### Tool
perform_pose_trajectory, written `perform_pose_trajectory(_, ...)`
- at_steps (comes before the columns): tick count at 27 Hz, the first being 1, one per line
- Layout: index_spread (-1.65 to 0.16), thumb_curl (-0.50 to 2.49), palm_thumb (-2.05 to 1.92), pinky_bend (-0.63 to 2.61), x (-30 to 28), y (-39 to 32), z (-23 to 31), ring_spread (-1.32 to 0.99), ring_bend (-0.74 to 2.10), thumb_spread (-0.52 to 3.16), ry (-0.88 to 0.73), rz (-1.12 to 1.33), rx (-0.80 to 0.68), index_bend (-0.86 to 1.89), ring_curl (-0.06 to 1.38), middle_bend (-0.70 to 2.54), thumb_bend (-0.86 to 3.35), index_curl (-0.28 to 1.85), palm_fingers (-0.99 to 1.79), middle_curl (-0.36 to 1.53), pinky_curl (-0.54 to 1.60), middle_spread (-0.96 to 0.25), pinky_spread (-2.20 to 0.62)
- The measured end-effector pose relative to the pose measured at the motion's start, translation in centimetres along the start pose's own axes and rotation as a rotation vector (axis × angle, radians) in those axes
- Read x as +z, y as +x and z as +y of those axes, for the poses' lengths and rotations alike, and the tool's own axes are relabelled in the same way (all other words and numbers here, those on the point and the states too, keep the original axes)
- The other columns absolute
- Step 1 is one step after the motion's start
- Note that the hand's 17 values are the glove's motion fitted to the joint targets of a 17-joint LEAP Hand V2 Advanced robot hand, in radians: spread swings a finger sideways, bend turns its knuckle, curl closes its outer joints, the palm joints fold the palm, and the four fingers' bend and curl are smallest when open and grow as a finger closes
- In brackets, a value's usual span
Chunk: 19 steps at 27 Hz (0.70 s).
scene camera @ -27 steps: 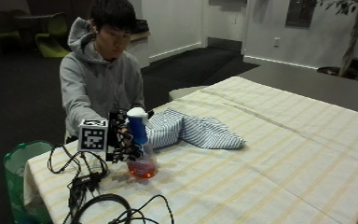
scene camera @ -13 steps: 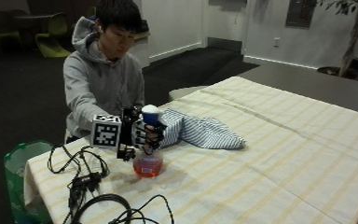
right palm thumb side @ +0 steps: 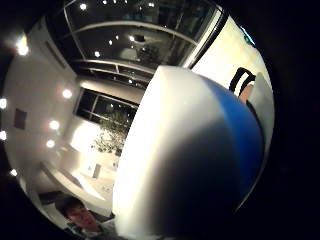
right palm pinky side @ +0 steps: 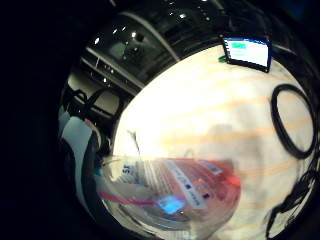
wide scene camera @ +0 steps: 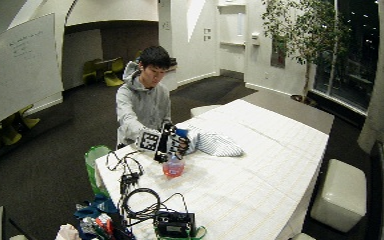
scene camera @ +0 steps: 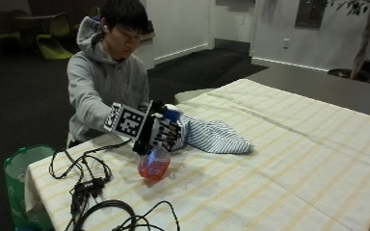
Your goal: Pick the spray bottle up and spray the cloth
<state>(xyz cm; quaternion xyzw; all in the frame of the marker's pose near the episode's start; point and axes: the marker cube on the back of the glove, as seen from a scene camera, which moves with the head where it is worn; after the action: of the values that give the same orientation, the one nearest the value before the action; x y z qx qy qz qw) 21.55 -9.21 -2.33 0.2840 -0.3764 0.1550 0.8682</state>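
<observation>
In the outside view my gloved right hand grips the neck of the spray bottle, fingers curled round it below the white and blue spray head. The clear bottle holds pink liquid and hangs slightly tilted, its base at or just above the tablecloth. The blue-and-white striped cloth lies crumpled on the table just beyond the hand. The wide outside view shows the same hand, bottle and cloth. The labelled bottle body and the spray head fill the palm views.
A yellow-striped tablecloth covers the table. Black cables lie coiled at its near left corner, with a cable loop and a lit screen beyond. A green bag stands beside the table.
My hand has wrapped round the bottle's neck and carried it a little toward the cloth. The bottle now leans instead of standing upright.
</observation>
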Motion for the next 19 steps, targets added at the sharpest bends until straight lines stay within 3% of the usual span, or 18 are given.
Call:
perform_pose_trajectory(11,-0.23,0.63,1.03,0.39,0.3,-9.9,1.0,-0.20,0.64,0.06,-0.451,0.551,-0.297,0.42,0.44,0.65,-0.03,0.49,1.40,0.51,0.38,-0.08,-0.29)
perform_pose_trajectory(19,-0.23,0.65,1.03,0.39,3.4,-13.9,3.8,-0.20,0.64,0.02,-0.614,0.775,-0.407,0.43,0.45,0.65,-0.03,0.51,1.40,0.51,0.38,-0.07,-0.29)
